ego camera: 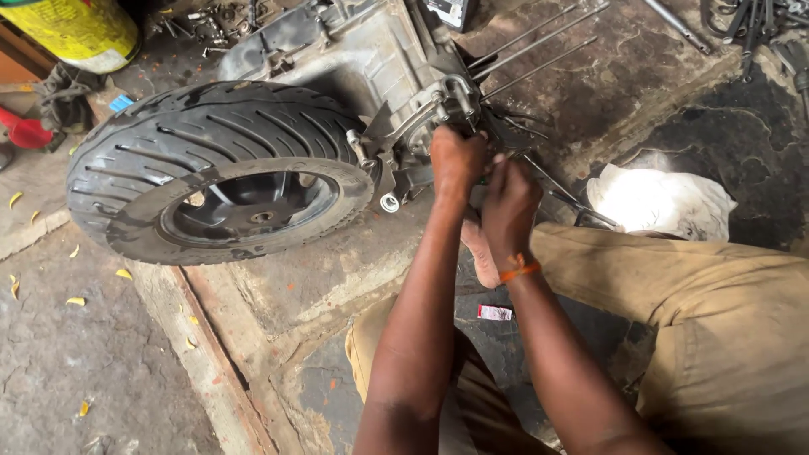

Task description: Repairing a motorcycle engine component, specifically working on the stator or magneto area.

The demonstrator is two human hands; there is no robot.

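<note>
Kneeling over a grimy engine casing (354, 59) lying on the stone floor, its tyre (211, 168) out to the left. Both fists curled tight at the casing's near end — left hand (456, 160) pressed against the metal, right hand (509, 206) just beside and below. Whatever sits inside the 2 fists — hidden.

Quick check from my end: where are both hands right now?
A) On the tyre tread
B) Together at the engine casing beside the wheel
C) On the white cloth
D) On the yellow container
B: the left hand and right hand are bunched together against the metal engine casing, just right of the tyre.
</note>
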